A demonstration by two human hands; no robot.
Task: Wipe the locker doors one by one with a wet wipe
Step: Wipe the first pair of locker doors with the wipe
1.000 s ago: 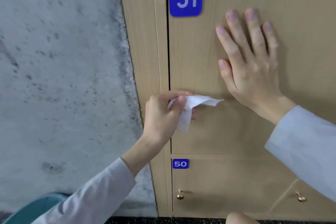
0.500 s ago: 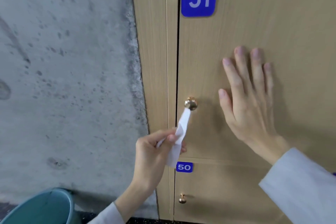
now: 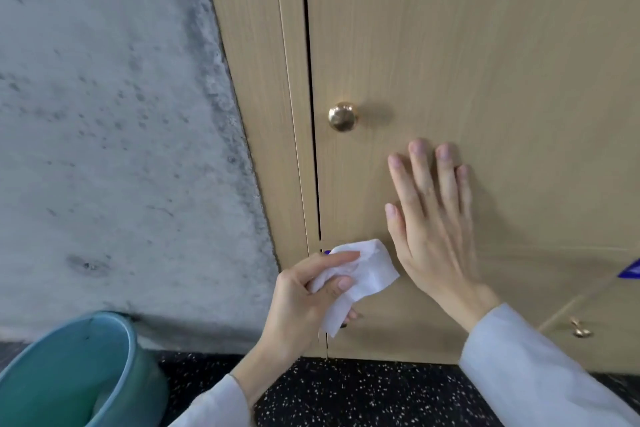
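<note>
A light wooden locker door [image 3: 485, 62] fills the upper right, with a round brass knob [image 3: 342, 116] near its left edge. My right hand [image 3: 433, 218] lies flat on the door's lower part, fingers straight and spread. My left hand [image 3: 304, 302] pinches a crumpled white wet wipe [image 3: 360, 277] between thumb and fingers, in front of the top left corner of the lower locker door [image 3: 415, 329]. The wipe hides most of that door's blue number plate.
A teal bucket [image 3: 104, 340] stands on the dark speckled floor [image 3: 346, 392] at the lower left, by a stained grey concrete wall [image 3: 104, 114]. A second low door at the right has a small brass knob [image 3: 581, 331] and a blue plate [image 3: 630, 270] at the frame's edge.
The view has dropped down the lockers, so plate 31 has left the frame. My left hand has carried the wipe down from the knob to the lower door's corner. My right hand slid lower on the door.
</note>
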